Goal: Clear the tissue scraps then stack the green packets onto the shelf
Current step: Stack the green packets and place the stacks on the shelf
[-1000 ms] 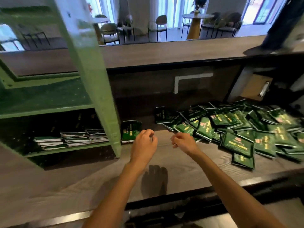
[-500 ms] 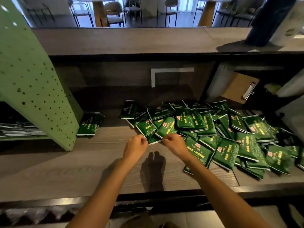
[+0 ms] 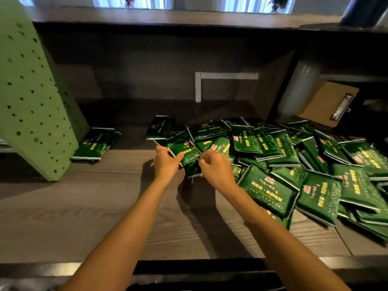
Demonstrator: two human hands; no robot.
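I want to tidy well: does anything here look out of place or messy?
Yes. The packets lie in a loose, overlapping heap on the counter, tilted every way; only the small stack beside the shelf is neat.

Glossy film packets on a matt wood-grain counter.
Packets (image 3: 266, 190): shiny green plastic film, gold print, lightly creased. Counter (image 3: 84, 217): grey wood grain, matt, fine-lined. Shelf (image 3: 31, 91): green painted perforated metal, matt. Clipboard (image 3: 323, 101): brown matt board; clip (image 3: 341, 108) shiny metal. Edge strip (image 3: 42, 268): brushed metal, dull sheen.
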